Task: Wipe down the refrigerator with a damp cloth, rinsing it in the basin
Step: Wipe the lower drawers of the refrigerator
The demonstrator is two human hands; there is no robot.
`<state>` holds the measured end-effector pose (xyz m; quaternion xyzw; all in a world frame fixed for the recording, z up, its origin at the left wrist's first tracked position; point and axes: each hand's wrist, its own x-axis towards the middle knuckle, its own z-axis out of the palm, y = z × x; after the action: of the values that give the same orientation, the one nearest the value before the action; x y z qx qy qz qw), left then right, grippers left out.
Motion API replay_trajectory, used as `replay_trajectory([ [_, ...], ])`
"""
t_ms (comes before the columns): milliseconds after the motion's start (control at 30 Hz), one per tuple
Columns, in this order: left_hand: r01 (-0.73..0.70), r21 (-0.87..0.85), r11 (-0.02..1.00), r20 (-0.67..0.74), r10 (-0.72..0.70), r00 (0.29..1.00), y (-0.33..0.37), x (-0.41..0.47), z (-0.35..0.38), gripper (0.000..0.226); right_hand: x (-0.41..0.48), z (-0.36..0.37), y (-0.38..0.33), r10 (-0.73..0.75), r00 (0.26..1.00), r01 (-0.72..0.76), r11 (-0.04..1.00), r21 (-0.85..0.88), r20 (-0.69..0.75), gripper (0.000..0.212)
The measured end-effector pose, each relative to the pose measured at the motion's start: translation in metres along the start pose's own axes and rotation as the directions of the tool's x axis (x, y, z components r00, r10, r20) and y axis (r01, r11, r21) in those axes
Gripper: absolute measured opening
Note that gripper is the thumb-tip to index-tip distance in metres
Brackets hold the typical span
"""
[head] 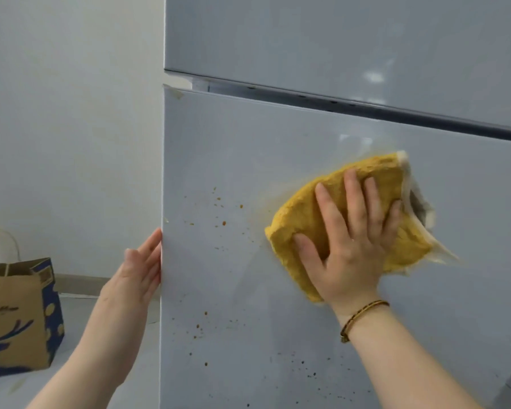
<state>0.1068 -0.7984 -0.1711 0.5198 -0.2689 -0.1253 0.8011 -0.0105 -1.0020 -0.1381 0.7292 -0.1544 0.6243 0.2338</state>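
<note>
cloth [316, 211], yellow with a white hem, lay under the spread, nearly straight fingers [355, 199] of the right hand [350, 249], which pressed it flat against the lower door [248, 149] of the refrigerator [337, 39] without curling round it. its long axis ran on a diagonal from lower left to upper right, and the white-hemmed end, blurred, pointed up and right. a thin bracelet [362, 315] circled that wrist. left of the cloth and below it, brown specks [223, 223] dotted the door, with nothing between them and the cloth. the left hand [137, 273] rested with straight fingers along the door's left edge, holding nothing. beyond it a brown and blue paper bag [15, 317] stood on the floor near the pale wall [71, 113].
</note>
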Motion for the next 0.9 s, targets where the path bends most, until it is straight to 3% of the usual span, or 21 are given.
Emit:
replay_trajectory([
  [67,0.013,-0.005,1.000,-0.015,-0.013,1.000,0.000,0.002,-0.003,0.054,-0.024,0.008,-0.025,-0.002,1.000,0.004,0.998,-0.057,0.028,0.057],
  [133,0.022,-0.013,1.000,-0.008,-0.022,1.000,0.002,0.003,-0.005,0.065,-0.060,0.014,-0.045,-0.201,0.971,0.209,0.976,-0.054,0.126,0.056],
  [200,0.015,0.007,1.000,0.003,-0.015,1.000,0.003,0.003,-0.007,0.085,-0.084,0.014,-0.051,-0.447,0.875,0.454,0.891,0.004,0.188,0.047],
  [333,0.038,-0.003,0.999,0.040,-0.038,0.998,0.007,0.003,-0.010,0.060,-0.055,0.012,-0.027,-0.677,0.721,0.670,0.735,0.100,0.149,0.038],
  [367,0.038,-0.004,0.999,0.051,-0.038,0.998,0.007,0.005,-0.013,0.063,-0.037,0.011,-0.019,-0.676,0.725,0.668,0.737,0.100,0.131,0.038],
  [433,0.036,-0.001,0.999,0.057,-0.036,0.998,0.006,0.008,-0.018,0.079,0.000,0.009,-0.010,-0.565,0.820,0.564,0.825,0.044,0.090,0.041],
  [500,0.032,-0.012,0.999,0.069,-0.031,0.997,0.003,0.009,-0.020,0.092,0.026,0.009,-0.015,-0.301,0.953,0.301,0.953,-0.020,0.022,0.044],
  [533,0.028,-0.034,0.999,0.073,-0.025,0.997,0.002,0.009,-0.020,0.094,0.032,0.009,-0.023,-0.167,0.986,0.166,0.986,-0.032,-0.018,0.045],
  [600,0.009,-0.064,0.998,0.084,-0.004,0.996,0.001,0.009,-0.020,0.094,0.025,0.013,-0.043,-0.015,0.999,0.014,1.000,-0.027,-0.040,0.047],
  [633,0.005,-0.063,0.998,0.086,0.001,0.996,0.000,0.009,-0.020,0.093,0.014,0.016,-0.054,-0.010,1.000,0.009,1.000,-0.026,-0.022,0.049],
  [733,0.019,-0.059,0.998,0.095,-0.013,0.995,-0.002,0.011,-0.023,0.089,-0.032,0.020,-0.074,-0.233,0.968,0.235,0.972,-0.013,0.096,0.048],
  [833,0.023,-0.041,0.999,0.113,-0.019,0.993,-0.002,0.013,-0.026,0.087,-0.057,0.019,-0.070,-0.565,0.808,0.560,0.824,0.080,0.164,0.036],
  [900,0.014,-0.024,1.000,0.133,-0.011,0.991,-0.001,0.013,-0.028,0.083,-0.045,0.020,-0.058,-0.646,0.752,0.633,0.763,0.130,0.128,0.033],
])
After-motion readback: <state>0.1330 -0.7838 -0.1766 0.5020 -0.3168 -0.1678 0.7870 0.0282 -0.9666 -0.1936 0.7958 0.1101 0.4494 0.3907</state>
